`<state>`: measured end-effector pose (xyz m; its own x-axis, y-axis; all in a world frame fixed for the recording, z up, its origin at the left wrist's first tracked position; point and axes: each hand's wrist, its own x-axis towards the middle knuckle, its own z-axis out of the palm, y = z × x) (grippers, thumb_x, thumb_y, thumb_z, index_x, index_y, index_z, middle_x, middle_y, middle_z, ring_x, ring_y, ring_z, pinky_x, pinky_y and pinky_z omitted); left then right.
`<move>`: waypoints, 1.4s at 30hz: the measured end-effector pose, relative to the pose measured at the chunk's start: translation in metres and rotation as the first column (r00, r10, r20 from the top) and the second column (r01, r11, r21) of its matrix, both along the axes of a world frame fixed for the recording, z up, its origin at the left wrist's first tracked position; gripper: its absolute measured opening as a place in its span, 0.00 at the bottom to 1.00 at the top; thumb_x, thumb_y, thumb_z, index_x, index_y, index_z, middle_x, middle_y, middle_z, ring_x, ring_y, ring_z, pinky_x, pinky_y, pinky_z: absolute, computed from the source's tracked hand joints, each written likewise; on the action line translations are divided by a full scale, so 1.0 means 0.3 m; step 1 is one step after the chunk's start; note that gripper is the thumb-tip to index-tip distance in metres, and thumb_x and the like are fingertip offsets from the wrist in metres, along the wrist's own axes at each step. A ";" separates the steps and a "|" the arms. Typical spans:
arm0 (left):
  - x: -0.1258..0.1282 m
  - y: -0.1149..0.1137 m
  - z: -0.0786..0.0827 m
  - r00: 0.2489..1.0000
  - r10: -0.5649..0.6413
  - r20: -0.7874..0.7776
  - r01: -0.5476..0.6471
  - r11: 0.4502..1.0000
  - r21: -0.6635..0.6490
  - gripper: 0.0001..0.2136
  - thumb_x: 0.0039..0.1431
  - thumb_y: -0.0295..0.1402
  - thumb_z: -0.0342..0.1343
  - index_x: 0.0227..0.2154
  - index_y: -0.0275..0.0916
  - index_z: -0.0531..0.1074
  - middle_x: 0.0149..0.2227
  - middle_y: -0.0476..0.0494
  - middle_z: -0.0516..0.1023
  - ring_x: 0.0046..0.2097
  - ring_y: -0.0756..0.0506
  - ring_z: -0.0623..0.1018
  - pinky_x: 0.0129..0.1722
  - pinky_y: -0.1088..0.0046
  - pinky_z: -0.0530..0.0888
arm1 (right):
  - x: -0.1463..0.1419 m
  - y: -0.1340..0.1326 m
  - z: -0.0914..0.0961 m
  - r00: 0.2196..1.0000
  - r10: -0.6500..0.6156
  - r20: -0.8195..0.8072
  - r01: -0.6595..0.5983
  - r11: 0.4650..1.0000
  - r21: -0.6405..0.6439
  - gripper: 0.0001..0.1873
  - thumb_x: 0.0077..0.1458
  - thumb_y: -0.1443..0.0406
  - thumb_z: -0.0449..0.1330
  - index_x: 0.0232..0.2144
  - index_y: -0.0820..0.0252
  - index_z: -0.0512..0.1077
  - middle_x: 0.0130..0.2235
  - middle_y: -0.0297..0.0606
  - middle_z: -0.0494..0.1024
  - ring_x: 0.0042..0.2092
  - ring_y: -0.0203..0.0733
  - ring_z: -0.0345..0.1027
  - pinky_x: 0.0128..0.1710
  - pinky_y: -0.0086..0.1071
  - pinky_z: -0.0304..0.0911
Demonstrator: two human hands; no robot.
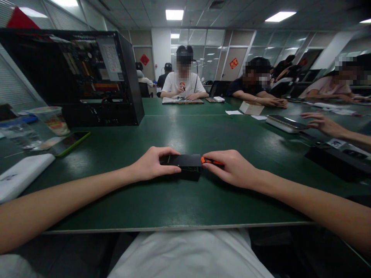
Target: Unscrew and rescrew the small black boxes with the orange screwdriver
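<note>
A black box-shaped device lies on the green table in front of me, with an opening along its near side where something greenish shows. My left hand grips its left end, thumb on the near side and fingers behind. My right hand is closed around an orange-and-black screwdriver. The tool's orange end is right by the device's right end; I cannot tell whether they touch. Most of the handle is hidden in my palm.
An open black computer case stands at the back left. Near it are plastic cups, a green-edged phone and a white power bank. A black device and another person's hand are at right. People sit opposite.
</note>
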<state>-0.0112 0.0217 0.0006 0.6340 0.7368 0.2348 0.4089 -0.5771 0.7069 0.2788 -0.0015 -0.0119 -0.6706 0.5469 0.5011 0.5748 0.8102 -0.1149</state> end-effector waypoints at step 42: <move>0.000 -0.010 -0.003 0.999 0.027 -0.036 -0.025 0.998 0.050 0.22 0.55 0.46 0.66 0.47 0.36 0.78 0.42 0.44 0.83 0.40 0.44 0.80 0.40 0.72 0.73 | 0.021 0.015 0.005 0.982 0.184 0.042 -0.180 0.980 -0.086 0.15 0.68 0.61 0.53 0.44 0.65 0.75 0.34 0.39 0.80 0.31 0.32 0.70 0.32 0.25 0.60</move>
